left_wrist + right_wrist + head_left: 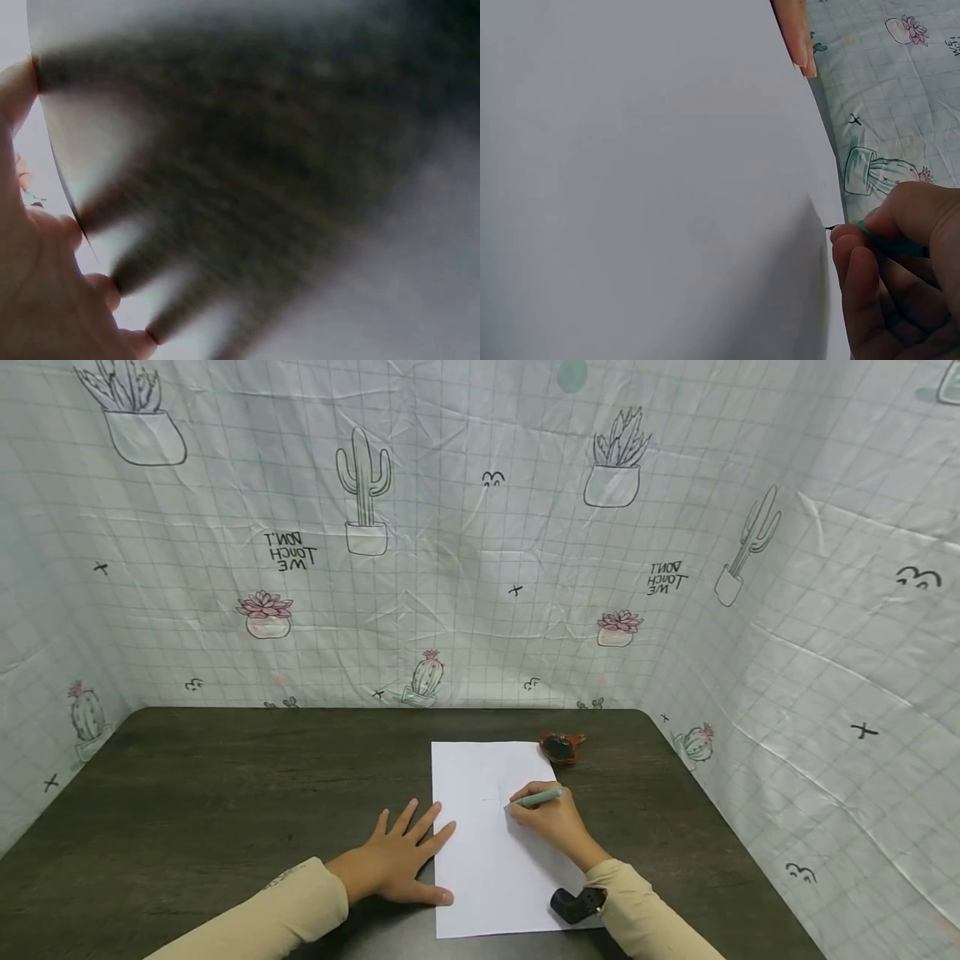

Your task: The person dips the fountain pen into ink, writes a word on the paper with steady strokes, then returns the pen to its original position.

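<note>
- White rectangular paper sheet [476, 868]: lay flat beneath the pen grip and extended to its left.
- Pale green slim pen [544, 796]: pinched narrowly between the thumb and fingers of the right hand [553, 820], tip at the sheet beside faint thin lines [491, 799]. The close pinch presumably gave fine control.
- Left hand [401, 860]: gripped nothing; fingers spread wide, left of the pen grip. Thumb and index finger overlapped the sheet's left edge, probably to prevent slipping.
- Small orange-red and black object [561, 748]: lay beyond the grip, by the sheet's far right corner; type could not be determined.
- Dark brown wood-grain tabletop [262, 768]: supported the sheet below the grip.
- Pale gridded fabric with cactus prints [465, 543]: hung beyond the grip and at both sides.
</note>
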A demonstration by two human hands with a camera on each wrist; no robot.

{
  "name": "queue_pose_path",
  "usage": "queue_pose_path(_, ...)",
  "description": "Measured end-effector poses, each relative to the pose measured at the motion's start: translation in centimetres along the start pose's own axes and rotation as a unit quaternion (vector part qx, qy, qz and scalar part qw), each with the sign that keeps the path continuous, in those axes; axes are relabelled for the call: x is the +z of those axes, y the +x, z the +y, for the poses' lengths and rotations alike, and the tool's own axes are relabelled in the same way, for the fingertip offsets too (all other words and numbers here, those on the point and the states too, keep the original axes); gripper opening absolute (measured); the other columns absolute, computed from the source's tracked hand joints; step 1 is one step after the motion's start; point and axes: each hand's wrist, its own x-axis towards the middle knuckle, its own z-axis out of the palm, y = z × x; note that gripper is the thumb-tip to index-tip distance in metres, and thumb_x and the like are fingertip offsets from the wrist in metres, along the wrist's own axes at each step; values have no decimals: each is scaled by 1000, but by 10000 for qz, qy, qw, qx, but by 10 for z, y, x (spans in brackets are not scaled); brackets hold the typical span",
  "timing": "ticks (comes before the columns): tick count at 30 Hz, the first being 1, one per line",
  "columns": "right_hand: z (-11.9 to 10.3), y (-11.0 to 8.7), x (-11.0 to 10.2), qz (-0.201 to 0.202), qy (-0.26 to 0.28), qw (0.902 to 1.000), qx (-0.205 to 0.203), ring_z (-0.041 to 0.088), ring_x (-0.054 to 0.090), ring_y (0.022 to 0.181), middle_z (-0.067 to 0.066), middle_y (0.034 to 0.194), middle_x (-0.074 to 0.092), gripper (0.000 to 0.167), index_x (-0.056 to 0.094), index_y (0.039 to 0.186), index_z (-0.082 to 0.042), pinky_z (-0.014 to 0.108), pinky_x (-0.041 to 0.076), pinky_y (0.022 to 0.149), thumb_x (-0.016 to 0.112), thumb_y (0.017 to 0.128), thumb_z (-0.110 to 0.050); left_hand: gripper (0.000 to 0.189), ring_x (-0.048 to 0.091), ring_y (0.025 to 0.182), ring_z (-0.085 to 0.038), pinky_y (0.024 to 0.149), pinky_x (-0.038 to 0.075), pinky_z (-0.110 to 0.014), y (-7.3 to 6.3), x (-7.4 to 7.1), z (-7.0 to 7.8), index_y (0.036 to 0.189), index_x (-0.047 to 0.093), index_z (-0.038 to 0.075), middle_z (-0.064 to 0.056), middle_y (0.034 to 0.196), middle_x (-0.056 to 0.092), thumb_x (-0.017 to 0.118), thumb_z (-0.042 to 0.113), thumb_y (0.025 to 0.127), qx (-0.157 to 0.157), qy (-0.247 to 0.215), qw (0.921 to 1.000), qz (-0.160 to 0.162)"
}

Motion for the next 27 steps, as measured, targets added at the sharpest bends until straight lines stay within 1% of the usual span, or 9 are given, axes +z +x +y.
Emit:
queue_pose_path(3, -2, 1, 2, 23, -11, 10000, -48, 9, 53, 52, -1, 57, 61, 5, 74, 78, -7, 22, 43, 51, 71, 76, -3, 95, 3, 146, -42, 106, 8, -71, -1, 0, -1, 154, 20, 27, -7, 162, 6, 47, 79, 79, -22, -57, 10000, 55)
queue_pose_path(7, -5, 1, 3, -27, 30, 10000, -63, 9, 53, 53, -1, 58, 62, 5, 75, 79, -6, 23, 44, 52, 72, 76, -4, 96, 4, 146, -41, 106, 11, -71, 1, 0, -1, 154, 24, 24, -7, 162, 8, 48, 79, 79, 38, -37, 9997, 254)
queue_pose_path(11, -6, 2, 2, 9, -40, 10000, -71, 8, 53, 53, -2, 57, 61, 7, 74, 77, -7, 22, 44, 52, 70, 76, -3, 99, 6, 146, -37, 107, 14, -68, 11, -2, 5, 153, 26, 19, -7, 161, 10, 47, 80, 78, 181, 285, 9981, 521)
queue_pose_path(14, -5, 3, 0, 34, -130, 9998, -141, 7, 52, 53, -3, 58, 62, 6, 74, 76, -6, 22, 43, 52, 69, 77, -4, 103, 6, 147, -34, 109, 14, -65, 20, -3, 10, 154, 25, 17, -8, 161, 9, 47, 82, 77, 157, 428, 9973, 574)
queue_pose_path(17, -4, 2, 0, 1, -193, 9997, -169, 6, 51, 53, -4, 57, 61, 3, 74, 76, -4, 21, 43, 51, 71, 77, -6, 105, 6, 147, -34, 110, 13, -65, 27, -2, 13, 154, 23, 16, -9, 162, 8, 48, 82, 76, 90, 394, 9979, 510)
queue_pose_path(19, -3, 1, -1, -19, -218, 9996, -173, 6, 51, 52, -4, 57, 61, 3, 74, 76, -3, 21, 42, 51, 72, 77, -6, 106, 5, 147, -35, 110, 11, -65, 30, -2, 14, 154, 22, 16, -9, 162, 7, 50, 82, 75, 25, 339, 9987, 379)
queue_pose_path(24, -3, 0, -1, 27, -212, 9996, -186, 6, 51, 53, -4, 57, 62, 5, 74, 76, -5, 22, 43, 51, 70, 77, -3, 107, 3, 147, -35, 110, 9, -65, 31, -5, 15, 155, 20, 19, -7, 162, 6, 53, 81, 74, -190, 289, 9994, -14)
queue_pose_path(27, -3, 0, 0, 58, -245, 9995, -195, 6, 51, 53, -4, 57, 61, 7, 74, 76, -6, 21, 43, 51, 68, 77, -2, 106, 3, 147, -34, 110, 9, -65, 30, -7, 16, 155, 19, 20, -6, 162, 6, 52, 81, 74, -244, 309, 9992, -102)
